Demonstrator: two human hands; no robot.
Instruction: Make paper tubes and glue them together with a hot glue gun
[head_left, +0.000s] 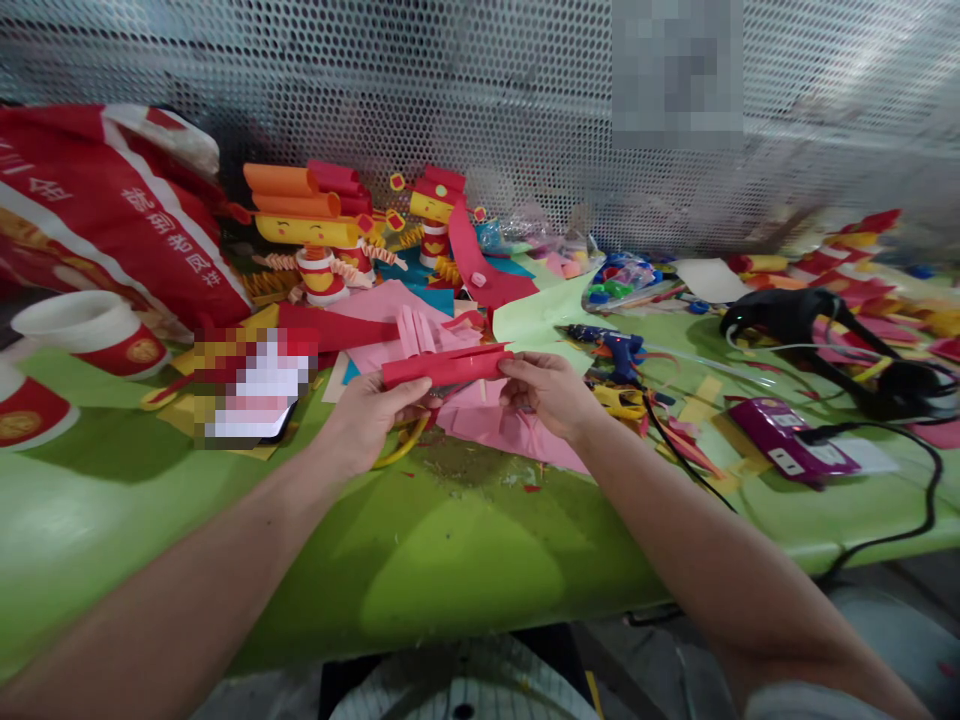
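Observation:
A rolled piece of red paper (pixel 457 366) is held level above the table between both hands. My left hand (pixel 367 415) grips its left end, with the thumb along the front. At the right end, the thumb and fingers of my right hand (pixel 544 392) pinch the roll. Pink paper sheets (pixel 517 435) lie beneath and behind it, and a pale green sheet (pixel 536 310) rests just past my right hand. To the right of that hand lies a blue glue gun (pixel 619 350). Paper figures (pixel 319 245) with rolled orange, yellow and red heads stand at the back left.
Paper cups (pixel 90 335) and a phone (pixel 262 395) are at the left, before a red bag (pixel 112 210). At the right are a purple power strip (pixel 791 440), black headphones (pixel 817 330), cords and paper scraps. A perforated metal panel (pixel 450 90) closes off the back of the green table (pixel 442 560).

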